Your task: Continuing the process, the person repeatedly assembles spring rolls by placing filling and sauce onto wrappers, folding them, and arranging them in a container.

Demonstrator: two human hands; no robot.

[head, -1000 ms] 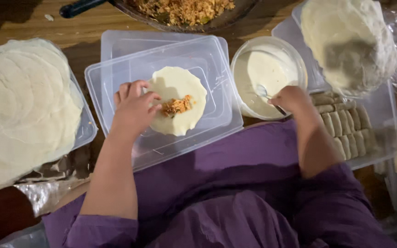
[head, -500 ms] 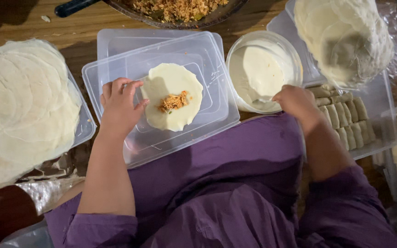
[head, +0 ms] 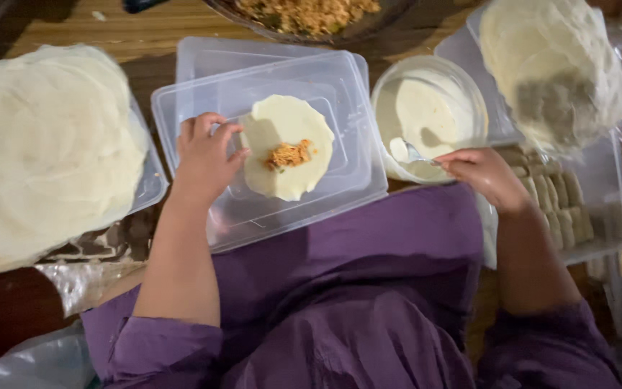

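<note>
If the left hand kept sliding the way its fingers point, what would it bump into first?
Probably the orange filling. The left hand already touches the wrapper's edge, fingers pointing across it toward that little heap in the middle. Height above the wrapper is hard to judge.

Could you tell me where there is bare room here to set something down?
Bare plastic on the upturned lid below the wrapper, and wood between the wrapper stack and filling bowl. Crowded around the paste bowl by the right hand.
</note>
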